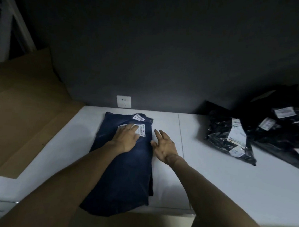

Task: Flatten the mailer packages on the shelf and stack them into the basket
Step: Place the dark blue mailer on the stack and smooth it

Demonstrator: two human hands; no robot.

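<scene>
A dark blue mailer package lies lengthwise on the white shelf, with white labels near its far end. My left hand presses flat on it, fingers straight over a label. Beside the package's right edge, my right hand is spread open, thumb touching the edge. Crumpled black mailer packages with white labels lie in a heap at the right. The basket is not in view.
Large flat brown cardboard leans at the left of the shelf. A white wall socket sits on the dark back wall. More cardboard shows below the shelf's front edge.
</scene>
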